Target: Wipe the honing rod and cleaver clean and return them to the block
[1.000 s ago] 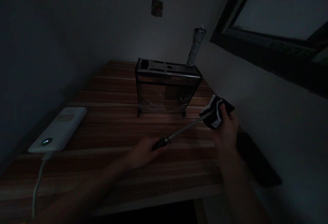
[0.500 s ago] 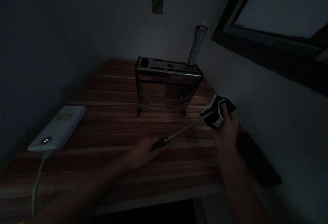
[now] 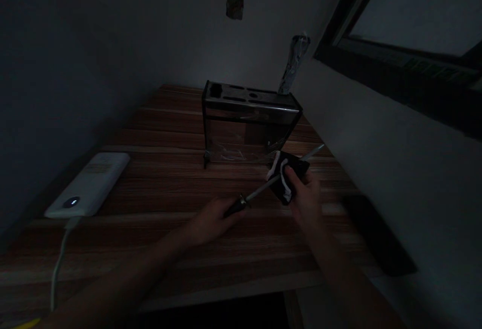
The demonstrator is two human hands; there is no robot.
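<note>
Left grip (image 3: 215, 219): wrapped round the black handle (image 3: 234, 208) of a sharpening steel (image 3: 260, 189), which slants up to the right over the wood-grain surface (image 3: 169, 168), in front of the knife block (image 3: 256, 114). Right grip (image 3: 306, 197): I hold a black cloth (image 3: 277, 191) with white edging folded about the rod, whose tip protrudes beyond. A wrapped handle (image 3: 293, 65) stands in the block's right end. White power bank (image 3: 92, 183), cable attached, lies at left.
</note>
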